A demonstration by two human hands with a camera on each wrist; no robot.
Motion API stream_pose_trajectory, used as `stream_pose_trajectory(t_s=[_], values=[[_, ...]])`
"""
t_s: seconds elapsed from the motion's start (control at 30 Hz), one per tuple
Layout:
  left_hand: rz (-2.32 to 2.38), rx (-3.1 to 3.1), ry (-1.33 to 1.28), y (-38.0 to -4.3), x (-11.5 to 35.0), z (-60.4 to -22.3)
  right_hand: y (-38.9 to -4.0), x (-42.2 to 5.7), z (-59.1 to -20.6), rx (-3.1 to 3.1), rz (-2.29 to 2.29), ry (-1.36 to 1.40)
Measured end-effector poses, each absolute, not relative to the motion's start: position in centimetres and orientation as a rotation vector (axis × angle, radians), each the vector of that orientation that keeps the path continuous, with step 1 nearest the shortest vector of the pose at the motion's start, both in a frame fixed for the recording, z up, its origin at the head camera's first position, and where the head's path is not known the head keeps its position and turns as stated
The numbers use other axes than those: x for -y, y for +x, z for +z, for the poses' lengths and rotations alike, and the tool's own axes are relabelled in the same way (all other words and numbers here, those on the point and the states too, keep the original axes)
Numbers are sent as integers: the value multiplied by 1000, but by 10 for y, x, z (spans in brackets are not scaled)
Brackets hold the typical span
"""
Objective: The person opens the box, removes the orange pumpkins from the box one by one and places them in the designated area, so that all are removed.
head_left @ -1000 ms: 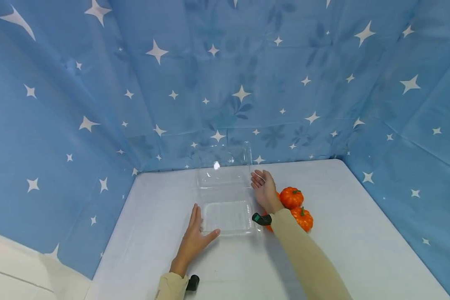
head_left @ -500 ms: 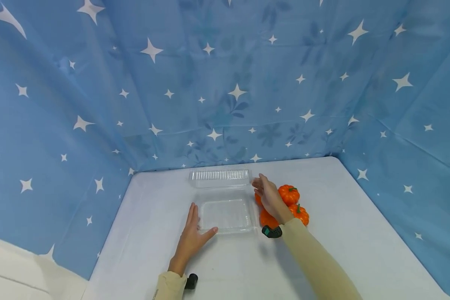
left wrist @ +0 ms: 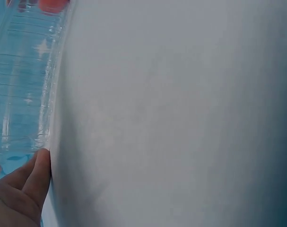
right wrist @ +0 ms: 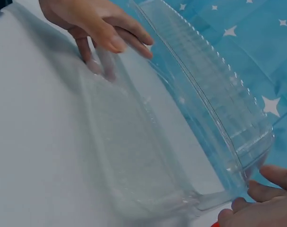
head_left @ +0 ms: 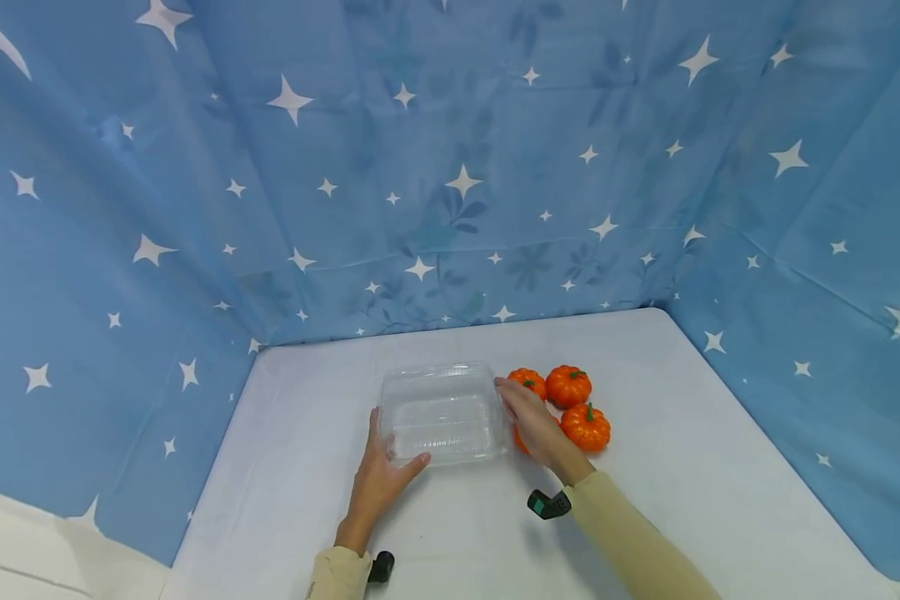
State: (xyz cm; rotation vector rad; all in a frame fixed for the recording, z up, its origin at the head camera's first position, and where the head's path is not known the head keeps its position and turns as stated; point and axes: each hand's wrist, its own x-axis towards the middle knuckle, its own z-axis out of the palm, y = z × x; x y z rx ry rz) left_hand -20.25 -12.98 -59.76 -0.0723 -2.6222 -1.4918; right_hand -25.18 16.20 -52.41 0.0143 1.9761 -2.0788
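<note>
A clear plastic clamshell box (head_left: 450, 455) sits on the white table in the head view. Its hinged lid (right wrist: 204, 71) slants over the base (right wrist: 129, 137) in the right wrist view, with a gap between them. At the box's left side lies my left hand (head_left: 378, 479), thumb spread and fingertips touching the wall. My right hand (head_left: 536, 427) reaches along the right side, fingers extended at the lid's edge. Several small orange pumpkins (head_left: 586, 428) stand just right of the box; my right hand partly hides one. The left wrist view shows the box's ribbed wall (left wrist: 22, 85) beside my fingertips.
A white cloth covers the table (head_left: 300, 400). Blue curtains (head_left: 457, 208) with white stars enclose its back and sides. Each wrist carries a small black device, such as the one on the right wrist (head_left: 549, 505).
The lid has swung from upright at the back, forward and down over the base. My right hand has moved slightly toward me with it. The left hand stays at the box's left side.
</note>
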Motion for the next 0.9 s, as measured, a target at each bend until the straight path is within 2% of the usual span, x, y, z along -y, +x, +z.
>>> stream_pose_trajectory(t_s=[0.5,0.7,0.9], values=[[-1603,2452,-68,-200,126,-603,-192,-158,-540,-2093,-2100,31],[-1681,2488,-60,-197,131,-603,-183,-159,-549,-2110,-2144,-2],[-1735,2529,-163,-187,139,-605,-184,-160,-562,-2168,-2173,4]])
